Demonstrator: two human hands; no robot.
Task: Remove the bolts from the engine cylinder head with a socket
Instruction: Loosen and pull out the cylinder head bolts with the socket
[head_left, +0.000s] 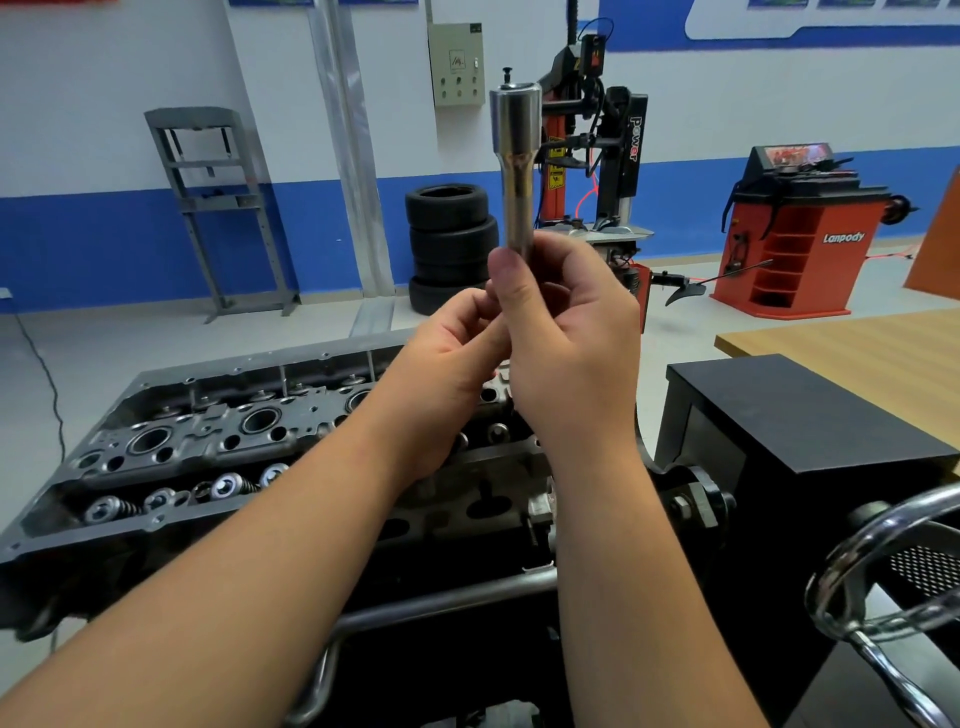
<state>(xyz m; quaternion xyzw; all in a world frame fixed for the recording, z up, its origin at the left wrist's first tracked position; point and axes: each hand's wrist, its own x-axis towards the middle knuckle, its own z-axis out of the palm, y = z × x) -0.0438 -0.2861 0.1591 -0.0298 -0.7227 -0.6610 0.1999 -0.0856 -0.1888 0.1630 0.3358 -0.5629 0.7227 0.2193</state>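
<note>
Long socket (516, 166) held upright in front of the chest, wide end at the top, narrow end down in the grip. Right hand (571, 343) wrapped round the lower shaft, thumb laid up along the near side, fingers curled behind. Left hand (447, 358) closed in against the right one, fingertips pinching at the bottom of the socket; exact contact hidden by the right thumb. Both forearms reaching up from the lower edge and meeting at the tool.

Below the grip and well apart from it: cylinder head (208, 447) on a stand, lying across to the left, round bores along its upper face, valve springs (171, 499) in a row on its near side. Bolts too small to tell from here. Under the wrists, a steel bar (441, 603) of the stand. Right of and below the grip, a black box (789, 415), and near it a chrome handwheel (883, 566) at the lower right edge. Further right, the corner of a wooden table (857, 338).

Behind the grip, on the far floor: tyre stack (449, 244) just left of the socket's shaft, tyre changer (608, 156) to its right, red balancer (795, 234) further right still, grey press frame (218, 208) far left against the blue-and-white wall.
</note>
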